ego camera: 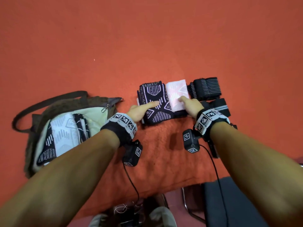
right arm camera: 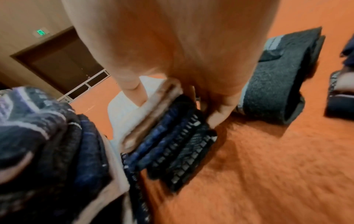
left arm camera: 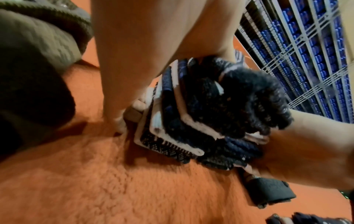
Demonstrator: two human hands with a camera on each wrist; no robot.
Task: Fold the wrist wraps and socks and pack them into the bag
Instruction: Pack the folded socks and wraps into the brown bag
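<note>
Gripping both ends of the folded sock stack point(ego camera: 157, 104) right of the bag point(ego camera: 65, 128) with both hands point(ego camera: 139, 110) point(ego camera: 191, 104); some socks already packed, wrist wraps point(ego camera: 206, 89) remaining beyond.

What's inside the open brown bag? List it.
Inside the bag: folded patterned socks, white and dark, against the pale lining. The left forearm covers the bag's near side, so anything there or beneath stays hidden.

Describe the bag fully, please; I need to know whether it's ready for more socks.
The bag is brownish-olive, fuzzy-looking fabric with a pale lining and a long dark strap looping to its far left. It lies on the orange cloth, left of the left hand, unzipped and gaping open. Folded patterned socks already lie inside. The left forearm crosses in front of it; contact unclear.
</note>
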